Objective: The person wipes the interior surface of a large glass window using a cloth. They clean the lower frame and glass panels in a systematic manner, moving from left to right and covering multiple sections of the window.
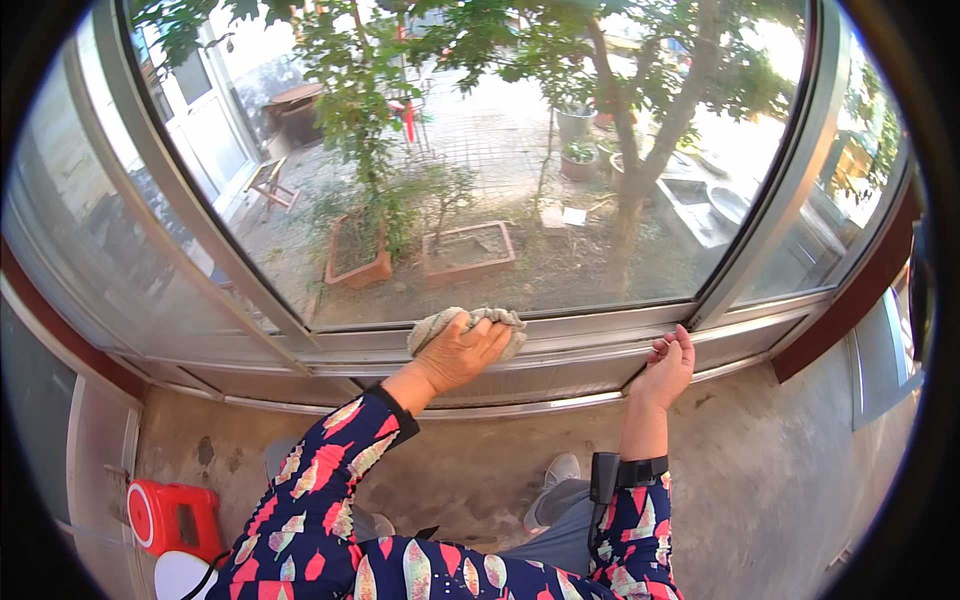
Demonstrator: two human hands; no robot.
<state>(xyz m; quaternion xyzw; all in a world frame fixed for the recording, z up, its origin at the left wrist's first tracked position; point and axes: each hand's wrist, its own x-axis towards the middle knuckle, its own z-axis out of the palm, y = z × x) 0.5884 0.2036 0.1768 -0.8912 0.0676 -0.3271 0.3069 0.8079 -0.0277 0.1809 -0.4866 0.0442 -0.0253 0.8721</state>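
My left hand (459, 351) grips a bunched grey-beige cloth (433, 328) and presses it against the bottom rail of a metal-framed window (592, 324). Above the rail spreads a large glass pane (517, 262). Over to the right, my right hand (666, 369) is raised near the lower right corner of the frame, its fingers loosely curled and apart. Nothing shows in it. I cannot tell whether its fingertips touch the frame.
A red plastic jug or container (174, 517) stands on the floor at lower left, beside a white rounded object (180, 576). A bluish panel (881, 367) is at the right. Through the glass are a tree (634, 172) and terracotta planters (469, 247).
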